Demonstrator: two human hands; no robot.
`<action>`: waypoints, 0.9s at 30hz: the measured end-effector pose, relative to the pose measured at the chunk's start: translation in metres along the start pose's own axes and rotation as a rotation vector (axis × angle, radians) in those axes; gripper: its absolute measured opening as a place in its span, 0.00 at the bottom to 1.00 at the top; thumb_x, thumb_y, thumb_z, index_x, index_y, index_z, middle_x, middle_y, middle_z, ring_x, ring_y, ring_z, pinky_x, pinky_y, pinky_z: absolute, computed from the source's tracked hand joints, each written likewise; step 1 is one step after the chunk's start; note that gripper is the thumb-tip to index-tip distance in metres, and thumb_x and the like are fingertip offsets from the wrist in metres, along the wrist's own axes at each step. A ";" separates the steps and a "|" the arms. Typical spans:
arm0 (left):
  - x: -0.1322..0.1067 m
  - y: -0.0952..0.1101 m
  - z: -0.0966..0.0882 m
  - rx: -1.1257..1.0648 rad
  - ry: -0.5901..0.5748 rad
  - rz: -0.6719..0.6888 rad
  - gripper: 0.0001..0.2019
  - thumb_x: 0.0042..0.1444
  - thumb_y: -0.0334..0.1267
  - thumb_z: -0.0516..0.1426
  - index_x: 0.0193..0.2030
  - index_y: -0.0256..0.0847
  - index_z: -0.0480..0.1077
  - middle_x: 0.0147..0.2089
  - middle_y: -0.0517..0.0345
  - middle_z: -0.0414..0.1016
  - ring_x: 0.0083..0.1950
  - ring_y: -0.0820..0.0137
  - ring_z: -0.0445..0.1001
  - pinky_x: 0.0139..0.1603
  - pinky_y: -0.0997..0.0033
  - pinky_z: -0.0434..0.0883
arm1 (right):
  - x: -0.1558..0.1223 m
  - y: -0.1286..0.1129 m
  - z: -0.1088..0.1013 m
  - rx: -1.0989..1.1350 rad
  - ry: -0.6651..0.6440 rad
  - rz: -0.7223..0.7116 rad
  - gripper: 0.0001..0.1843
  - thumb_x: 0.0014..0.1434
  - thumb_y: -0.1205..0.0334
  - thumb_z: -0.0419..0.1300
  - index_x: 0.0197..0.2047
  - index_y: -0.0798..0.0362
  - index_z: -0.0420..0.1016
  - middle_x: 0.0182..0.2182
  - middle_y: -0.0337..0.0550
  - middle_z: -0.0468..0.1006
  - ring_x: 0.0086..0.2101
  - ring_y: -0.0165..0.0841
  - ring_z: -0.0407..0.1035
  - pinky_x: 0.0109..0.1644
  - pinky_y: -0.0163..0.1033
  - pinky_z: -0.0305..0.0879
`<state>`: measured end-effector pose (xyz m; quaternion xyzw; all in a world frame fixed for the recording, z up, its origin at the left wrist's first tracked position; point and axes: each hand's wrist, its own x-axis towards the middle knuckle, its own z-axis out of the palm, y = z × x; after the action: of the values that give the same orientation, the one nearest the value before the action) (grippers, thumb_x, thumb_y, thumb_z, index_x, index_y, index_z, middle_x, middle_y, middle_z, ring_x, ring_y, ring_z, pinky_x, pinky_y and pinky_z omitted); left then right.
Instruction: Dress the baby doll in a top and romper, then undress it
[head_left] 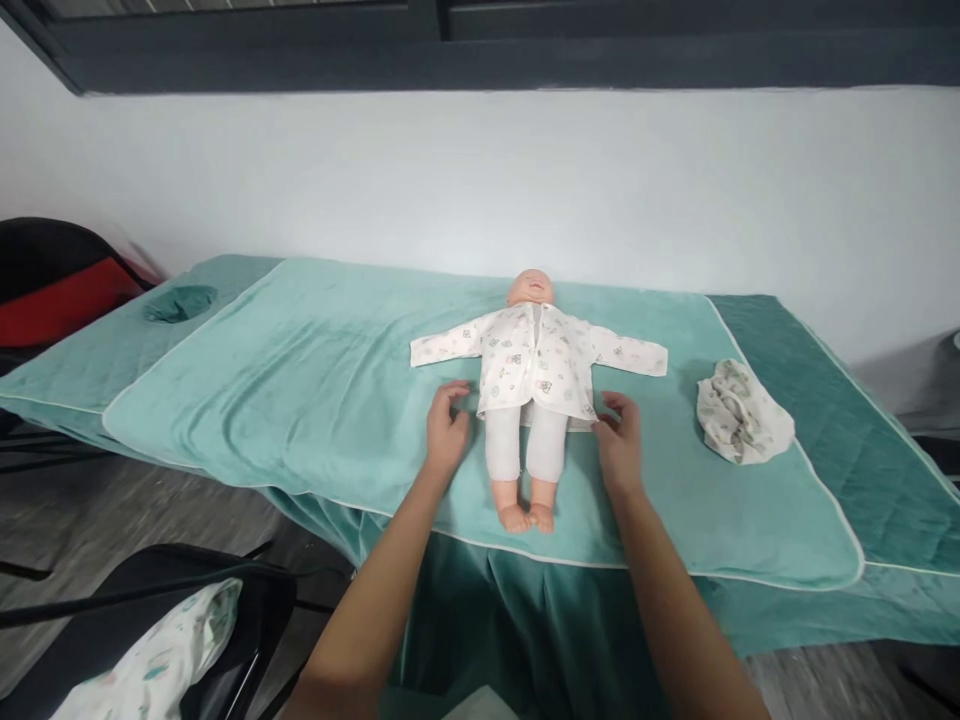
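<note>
A baby doll (531, 400) lies on its back on a teal towel (300, 400), head toward the wall, feet toward me. It wears a white printed shirt (536, 360) with sleeves spread out, and white leggings. My left hand (446, 430) hovers just left of the doll's hip, fingers curved and apart, holding nothing. My right hand (619, 440) is at the shirt's lower right hem, fingers apart, touching or almost touching the cloth.
A crumpled printed garment (739, 410) lies on the towel to the right. The towel covers a teal padded table (825, 340) with a face hole (180, 302) at the left. A black chair (247, 600) with printed cloth (161, 660) stands at lower left.
</note>
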<state>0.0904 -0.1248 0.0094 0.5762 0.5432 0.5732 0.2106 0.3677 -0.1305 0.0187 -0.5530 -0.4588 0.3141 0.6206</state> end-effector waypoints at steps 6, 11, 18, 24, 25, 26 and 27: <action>0.040 0.004 0.017 -0.289 -0.145 -0.428 0.21 0.61 0.55 0.58 0.50 0.40 0.77 0.52 0.49 0.81 0.55 0.59 0.77 0.62 0.56 0.70 | 0.066 0.003 0.007 0.591 -0.145 0.457 0.14 0.61 0.49 0.64 0.42 0.49 0.77 0.50 0.47 0.80 0.56 0.38 0.73 0.62 0.45 0.72; 0.071 0.011 0.039 -0.669 -0.242 -0.709 0.24 0.57 0.55 0.63 0.48 0.35 0.79 0.49 0.43 0.83 0.54 0.55 0.80 0.62 0.54 0.74 | 0.093 -0.002 0.037 0.637 -0.467 0.489 0.09 0.57 0.60 0.67 0.42 0.51 0.78 0.48 0.47 0.83 0.55 0.40 0.75 0.59 0.45 0.76; 0.089 0.000 0.057 -0.937 -0.229 -0.777 0.19 0.57 0.45 0.65 0.50 0.35 0.77 0.48 0.43 0.84 0.54 0.56 0.82 0.64 0.54 0.75 | 0.094 -0.002 0.061 0.651 -0.264 0.453 0.13 0.51 0.67 0.70 0.39 0.52 0.73 0.44 0.46 0.84 0.49 0.43 0.78 0.55 0.49 0.79; 0.104 -0.001 0.069 -1.027 -0.229 -0.777 0.21 0.59 0.44 0.64 0.56 0.35 0.75 0.51 0.44 0.83 0.57 0.56 0.80 0.65 0.54 0.74 | 0.106 0.006 0.071 0.661 -0.190 0.472 0.15 0.52 0.64 0.70 0.36 0.47 0.67 0.42 0.41 0.83 0.49 0.39 0.78 0.52 0.47 0.80; 0.107 -0.002 0.072 -1.037 -0.232 -0.783 0.22 0.59 0.44 0.63 0.57 0.35 0.75 0.52 0.44 0.83 0.57 0.56 0.80 0.65 0.54 0.74 | 0.109 0.007 0.073 0.660 -0.192 0.472 0.15 0.52 0.63 0.70 0.37 0.47 0.67 0.43 0.41 0.83 0.50 0.39 0.78 0.52 0.47 0.80; 0.110 -0.002 0.074 -1.043 -0.234 -0.788 0.22 0.59 0.44 0.63 0.57 0.35 0.74 0.52 0.44 0.83 0.57 0.55 0.80 0.65 0.54 0.74 | 0.111 0.008 0.074 0.660 -0.197 0.468 0.15 0.52 0.62 0.70 0.38 0.47 0.67 0.44 0.42 0.83 0.51 0.39 0.77 0.53 0.47 0.80; 0.113 -0.003 0.076 -1.045 -0.236 -0.791 0.23 0.59 0.44 0.63 0.58 0.35 0.74 0.52 0.44 0.83 0.57 0.55 0.80 0.65 0.54 0.74 | 0.113 0.009 0.076 0.661 -0.201 0.461 0.16 0.52 0.61 0.70 0.39 0.47 0.67 0.44 0.42 0.83 0.52 0.39 0.76 0.54 0.48 0.80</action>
<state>0.1285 0.0032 0.0364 0.2144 0.3379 0.5736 0.7147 0.3424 0.0031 0.0324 -0.3788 -0.2558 0.6275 0.6303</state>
